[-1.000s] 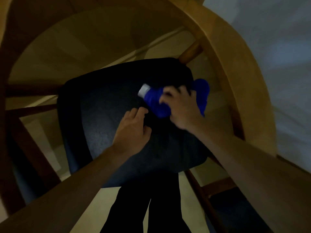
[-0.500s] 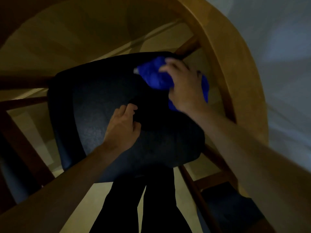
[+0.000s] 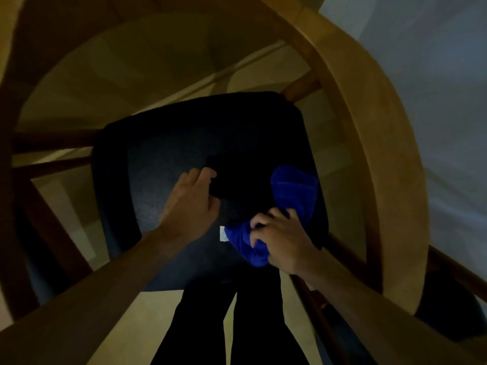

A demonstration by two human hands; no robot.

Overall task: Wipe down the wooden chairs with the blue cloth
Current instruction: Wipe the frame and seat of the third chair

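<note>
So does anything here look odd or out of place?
Nothing looks damaged or spilled. The blue cloth is bunched up rather than folded, with its white tag sticking out at the side. The right hand grips it on the dark seat of the wooden chair, while the left hand rests on the seat.

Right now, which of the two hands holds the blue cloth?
The right hand grips the blue cloth on the dark seat; the left hand rests bare on it.

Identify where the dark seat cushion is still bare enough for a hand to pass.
Bare: the seat cushion's far half and left side, bordered by the wooden chair frame. Crowded: the near right, where the left hand rests and the right hand grips the blue cloth.
</note>
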